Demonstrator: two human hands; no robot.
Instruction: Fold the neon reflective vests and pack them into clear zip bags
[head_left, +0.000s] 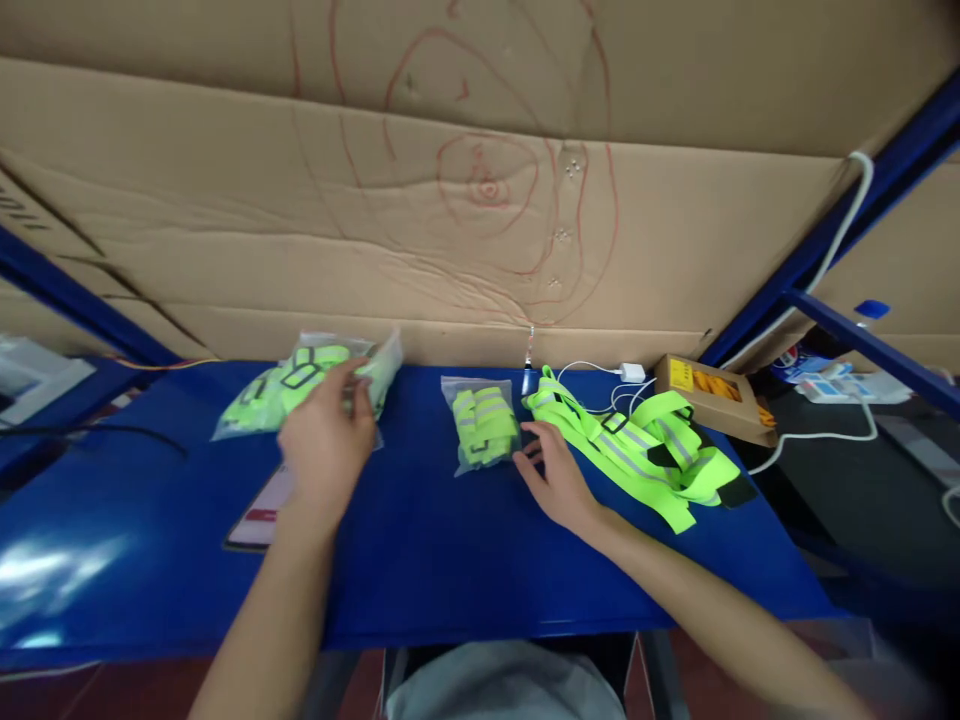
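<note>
My left hand [328,432] is over the right part of a pile of clear plastic bags [259,398] at the back left. Its bent fingers are slightly apart and a little blurred; whether they touch the plastic I cannot tell. Bright yellow-green straps with black buckles show through the bags. My right hand [559,478] is open beside a single clear bag [484,425] holding a folded yellow-green reflective strap. Its fingertips are close to the bag's right edge. To the right of this hand lies a loose heap of yellow-green reflective straps [637,450] with grey stripes and black buckles.
A phone [259,512] lies partly behind my left forearm on the blue table [450,570]. At the back right are a white charger [632,373] with cables and a cardboard box [709,400] with orange-yellow contents. A cardboard wall [225,200] closes the back.
</note>
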